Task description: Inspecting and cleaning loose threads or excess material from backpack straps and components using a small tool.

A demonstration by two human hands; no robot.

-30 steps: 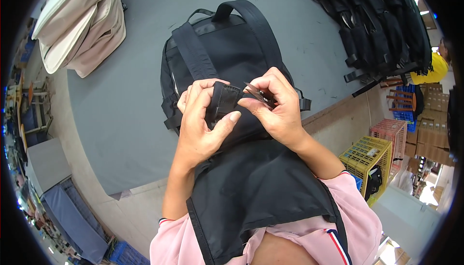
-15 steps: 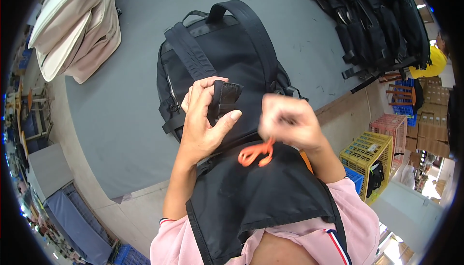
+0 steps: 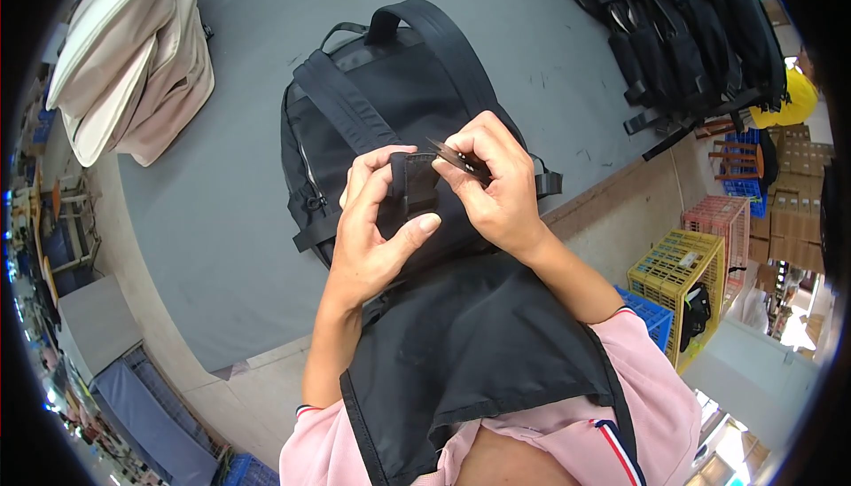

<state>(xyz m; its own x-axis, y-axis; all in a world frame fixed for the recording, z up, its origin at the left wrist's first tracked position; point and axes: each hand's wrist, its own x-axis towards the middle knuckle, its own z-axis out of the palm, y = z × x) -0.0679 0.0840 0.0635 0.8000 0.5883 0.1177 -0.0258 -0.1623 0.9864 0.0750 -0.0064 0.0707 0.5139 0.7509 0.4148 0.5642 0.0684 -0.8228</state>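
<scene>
At frame centre we list 1 black backpack [image 3: 403, 100]. Over it: our left hand [image 3: 362, 229], fingers clamped on 1 black tab [image 3: 420, 183]; our right hand [image 3: 498, 193], fingers closed on 1 dark pointed tool [image 3: 460, 160].

Black fabric [image 3: 420, 184] is held by the left hand [image 3: 363, 239]; a dark pointed tool [image 3: 462, 162] is gripped by the right hand [image 3: 502, 192].

hands [image 3: 359, 238] [image 3: 501, 189]: 2 | snips [image 3: 463, 161]: 1 | near backpack [image 3: 409, 78]: 1 | piled bags [image 3: 678, 38]: several, count unclear

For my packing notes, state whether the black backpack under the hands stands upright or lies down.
Lying down: the black backpack rests on the gray table, shoulder straps facing up.
</scene>
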